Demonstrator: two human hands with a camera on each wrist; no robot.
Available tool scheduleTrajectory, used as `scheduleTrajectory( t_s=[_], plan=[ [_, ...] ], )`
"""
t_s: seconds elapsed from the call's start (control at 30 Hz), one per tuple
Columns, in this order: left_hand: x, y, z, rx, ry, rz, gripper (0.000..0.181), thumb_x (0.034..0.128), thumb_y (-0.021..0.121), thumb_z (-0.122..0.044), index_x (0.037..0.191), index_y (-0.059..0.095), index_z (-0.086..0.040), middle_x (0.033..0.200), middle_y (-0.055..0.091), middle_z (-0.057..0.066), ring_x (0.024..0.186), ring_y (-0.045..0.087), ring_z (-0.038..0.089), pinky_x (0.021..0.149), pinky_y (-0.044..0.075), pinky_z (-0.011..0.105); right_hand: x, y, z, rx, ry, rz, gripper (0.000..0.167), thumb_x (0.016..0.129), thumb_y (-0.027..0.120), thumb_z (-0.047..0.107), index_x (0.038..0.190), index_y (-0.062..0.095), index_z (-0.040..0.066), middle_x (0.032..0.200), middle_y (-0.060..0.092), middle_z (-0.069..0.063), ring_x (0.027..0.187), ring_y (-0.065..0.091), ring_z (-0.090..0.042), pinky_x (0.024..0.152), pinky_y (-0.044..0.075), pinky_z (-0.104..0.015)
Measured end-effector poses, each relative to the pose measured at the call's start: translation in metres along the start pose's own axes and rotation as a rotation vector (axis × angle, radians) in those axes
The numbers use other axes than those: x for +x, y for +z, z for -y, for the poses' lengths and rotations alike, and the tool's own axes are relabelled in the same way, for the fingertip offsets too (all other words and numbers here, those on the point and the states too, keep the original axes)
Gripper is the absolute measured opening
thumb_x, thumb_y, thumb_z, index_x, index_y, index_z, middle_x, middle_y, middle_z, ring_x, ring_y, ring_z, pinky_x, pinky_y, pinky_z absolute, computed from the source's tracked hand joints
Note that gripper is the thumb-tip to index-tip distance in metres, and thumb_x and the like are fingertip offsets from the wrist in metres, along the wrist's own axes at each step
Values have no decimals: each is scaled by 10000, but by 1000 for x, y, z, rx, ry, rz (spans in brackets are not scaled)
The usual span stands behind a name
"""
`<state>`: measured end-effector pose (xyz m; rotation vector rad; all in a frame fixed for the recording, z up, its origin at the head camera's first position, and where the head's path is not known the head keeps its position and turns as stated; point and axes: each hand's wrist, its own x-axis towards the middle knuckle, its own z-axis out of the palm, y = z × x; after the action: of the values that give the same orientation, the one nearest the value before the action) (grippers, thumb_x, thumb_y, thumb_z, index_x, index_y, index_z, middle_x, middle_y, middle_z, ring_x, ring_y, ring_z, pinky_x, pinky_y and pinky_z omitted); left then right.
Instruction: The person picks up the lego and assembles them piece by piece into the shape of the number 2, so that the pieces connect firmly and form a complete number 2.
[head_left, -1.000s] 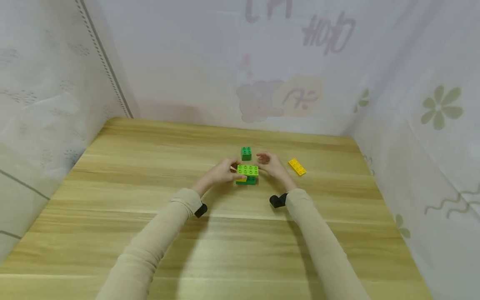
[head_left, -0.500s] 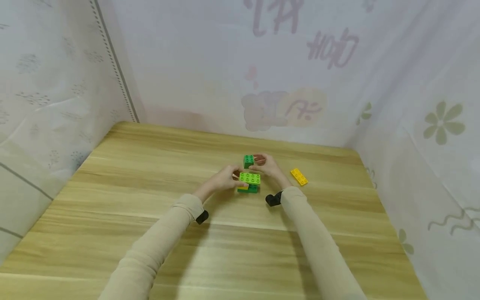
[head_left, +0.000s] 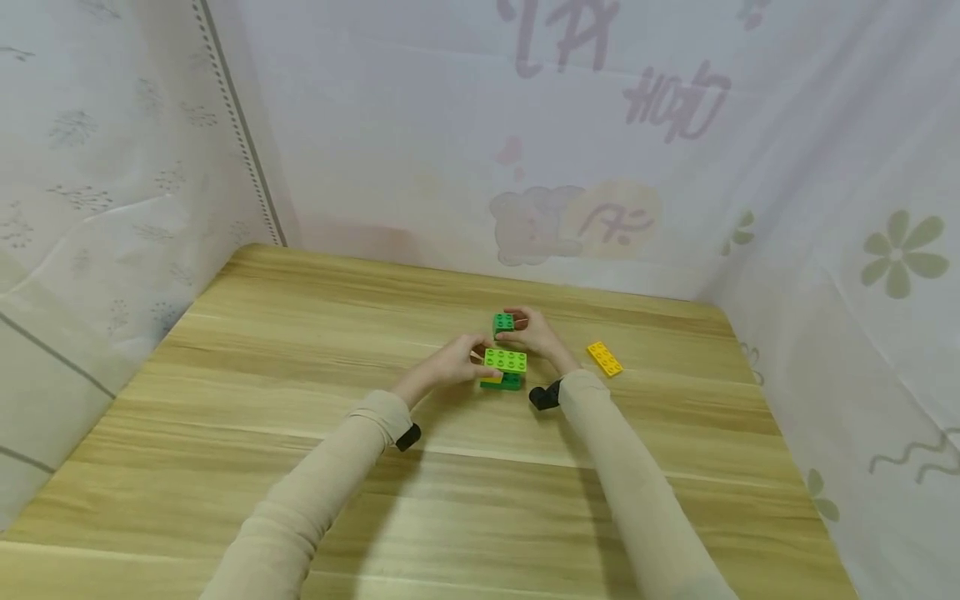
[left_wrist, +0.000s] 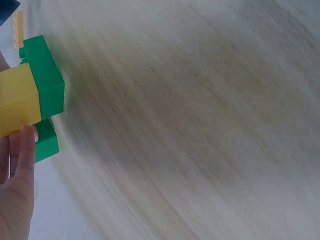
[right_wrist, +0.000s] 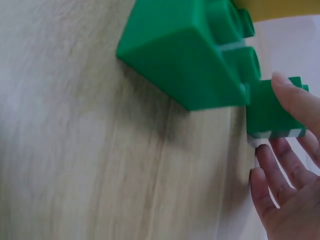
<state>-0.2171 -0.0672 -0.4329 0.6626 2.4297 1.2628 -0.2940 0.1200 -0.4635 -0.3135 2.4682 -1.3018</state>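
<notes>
In the head view my left hand [head_left: 453,360] grips a small stack of toy building bricks from its left side. A lime brick [head_left: 506,360] tops the stack, a yellow brick [left_wrist: 19,97] sits under it, and a long green brick [left_wrist: 46,77] forms the base. Just behind the stack stands a small square green brick [head_left: 503,323]. My right hand [head_left: 534,333] holds that small brick from the right, thumb on the near side. In the right wrist view the thumb lies against the small green brick [right_wrist: 272,110], with fingers spread around its far side.
A flat yellow brick [head_left: 604,359] lies on the wooden table [head_left: 337,333] to the right of my right hand. Printed cloth walls [head_left: 420,167] stand along the back and both sides. Black wrist cameras [head_left: 545,396] sit at my cuffs.
My right hand has moved from beside the stack back to the small green brick and taken hold of it. My left hand keeps its grip on the stack. The head view has shifted slightly.
</notes>
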Motion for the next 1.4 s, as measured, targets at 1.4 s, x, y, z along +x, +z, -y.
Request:
scheduleTrajectory(
  t_s=[1.4],
  plan=[
    [2,0,0,6,-57,15,454,813,691,-215,1178,530,3,1101,566,141,1055,536,259,902,484,332,-36,-52,7,-35,30,-125,567,823,675,141,1326,437,33,1224,517,-190,1118,491,-332,919,446,-429]
  ],
)
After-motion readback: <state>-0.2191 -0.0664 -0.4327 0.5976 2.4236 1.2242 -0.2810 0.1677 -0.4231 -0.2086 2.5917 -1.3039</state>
